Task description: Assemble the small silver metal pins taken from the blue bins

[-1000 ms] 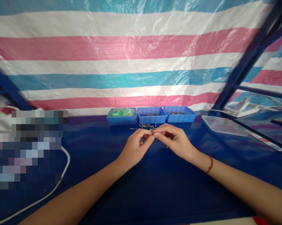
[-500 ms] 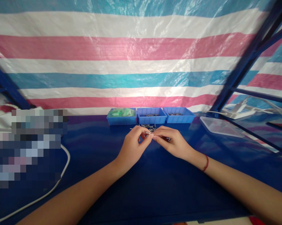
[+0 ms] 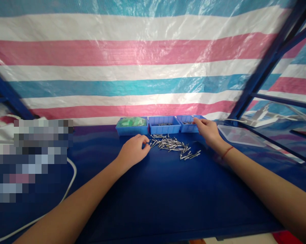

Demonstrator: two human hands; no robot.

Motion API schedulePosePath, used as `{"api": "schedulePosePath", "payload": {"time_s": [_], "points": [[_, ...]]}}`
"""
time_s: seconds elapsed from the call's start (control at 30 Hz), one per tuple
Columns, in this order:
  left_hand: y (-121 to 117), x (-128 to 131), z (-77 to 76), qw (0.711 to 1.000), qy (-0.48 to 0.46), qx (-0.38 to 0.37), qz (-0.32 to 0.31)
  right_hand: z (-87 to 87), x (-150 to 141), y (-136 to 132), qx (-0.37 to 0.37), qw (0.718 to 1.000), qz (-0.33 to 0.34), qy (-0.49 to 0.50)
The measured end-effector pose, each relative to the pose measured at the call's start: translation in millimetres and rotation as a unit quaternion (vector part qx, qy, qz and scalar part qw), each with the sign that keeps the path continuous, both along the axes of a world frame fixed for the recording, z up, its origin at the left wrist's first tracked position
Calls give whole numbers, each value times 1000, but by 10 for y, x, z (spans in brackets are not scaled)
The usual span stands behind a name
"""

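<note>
A heap of several small metal pins (image 3: pixel 173 145) lies on the dark blue table (image 3: pixel 168 196). My left hand (image 3: pixel 133 151) rests at the heap's left edge, fingers curled with the tips pinched near a pin. My right hand (image 3: pixel 208 130) reaches over the rightmost of three blue trays (image 3: pixel 187 127), fingers bent down at its rim; what they hold, if anything, is hidden. The middle tray (image 3: pixel 164 126) holds a few pins. The left tray (image 3: pixel 131 125) holds green pieces.
A clear plastic lid (image 3: pixel 241 135) lies to the right. A white cable (image 3: pixel 66 189) curves across the left of the table. A striped tarp hangs behind, and blue frame bars (image 3: pixel 265 64) slant at the right. A blurred patch covers the left.
My hands were pinched together over the heap. They have parted: the right went back and right to the rightmost tray, the left dropped to the heap's left edge.
</note>
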State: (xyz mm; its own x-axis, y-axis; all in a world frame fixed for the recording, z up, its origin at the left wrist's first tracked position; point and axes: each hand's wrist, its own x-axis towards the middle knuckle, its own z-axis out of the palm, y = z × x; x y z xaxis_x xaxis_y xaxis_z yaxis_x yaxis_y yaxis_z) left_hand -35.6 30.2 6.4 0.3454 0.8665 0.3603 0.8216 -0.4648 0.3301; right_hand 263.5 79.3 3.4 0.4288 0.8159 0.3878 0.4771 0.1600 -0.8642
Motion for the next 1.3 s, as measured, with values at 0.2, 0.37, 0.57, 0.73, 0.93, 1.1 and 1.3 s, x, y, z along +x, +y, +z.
{"api": "schedulePosePath", "payload": {"time_s": [0.2, 0.37, 0.57, 0.73, 0.93, 1.1, 1.3], "points": [[-34, 49, -18, 998, 57, -11, 2, 21, -136, -104, -22, 1000, 16, -11], [-21, 79, -28, 997, 70, -24, 9, 92, -390, -318, -31, 990, 98, -97], [-28, 59, -8, 997, 46, -24, 50, 105, -614, -554, -23, 961, 190, -200], [-144, 150, 27, 997, -76, 20, 19, 69, -779, -700, 9, 938, 269, -216], [-343, 356, 45, 967, -242, -66, -48, 57, -888, -787, 24, 943, 323, -74], [-395, 388, 66, 948, -296, -107, -53, 113, -901, -848, 34, 944, 327, -27], [-374, 384, 33, 940, -308, -131, -60, 128, -885, -872, 56, 944, 322, -51]]}}
